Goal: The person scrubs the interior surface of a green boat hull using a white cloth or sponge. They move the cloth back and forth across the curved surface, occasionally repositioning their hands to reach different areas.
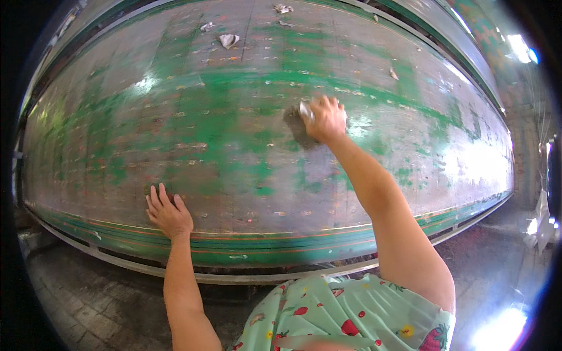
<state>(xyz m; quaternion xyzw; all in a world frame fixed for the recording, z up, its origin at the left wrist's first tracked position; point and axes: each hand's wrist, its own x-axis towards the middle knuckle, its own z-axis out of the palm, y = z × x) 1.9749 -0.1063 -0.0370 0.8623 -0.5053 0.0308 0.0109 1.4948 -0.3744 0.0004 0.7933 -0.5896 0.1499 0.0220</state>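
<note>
My left hand [168, 212] lies on the near part of a long table [228, 128], fingers stretched and spread, holding nothing. The table's surface is green paint worn to grey-brown, with rows of small pale marks. Farther out, right of the middle, my right hand [328, 120] is curled around a whitish wad [306, 112], and its shadow falls on the surface to the left. Motion smears the fingers a little. Most of the wad is hidden by the hand, so whether it is cloth or paper is unclear.
Crumpled pale scraps [229, 40] lie near the far edge, with another scrap [393, 74] at the right. A rail [281, 277] runs along the table's near side. Beyond the far edge is another long rail. Brick-like paving [88, 313] shows below left.
</note>
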